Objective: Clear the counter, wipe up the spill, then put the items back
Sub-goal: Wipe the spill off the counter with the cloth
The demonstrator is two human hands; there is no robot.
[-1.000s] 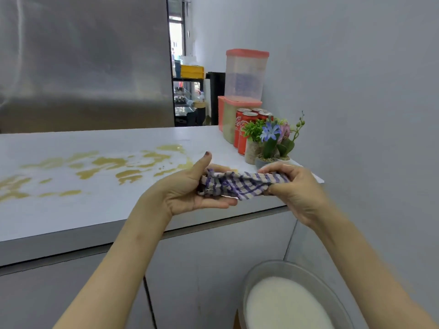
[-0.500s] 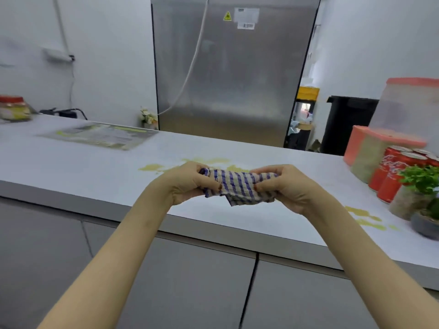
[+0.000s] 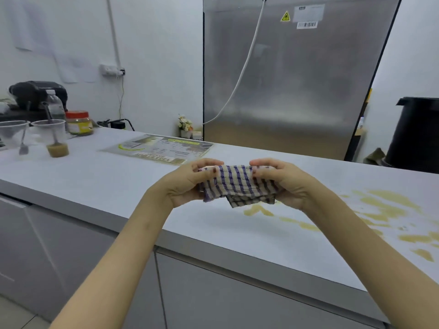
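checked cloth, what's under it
Left hand and right hand grip the checked cloth off the counter. Below it show bare counter and the left end of the spill; anything directly behind the cloth is covered.

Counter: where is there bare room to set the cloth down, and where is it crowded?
Bare: the near counter strip between the two cups and the spill, in front of the laminated sheet. Crowded: the far left, with cups, jar and bottle.
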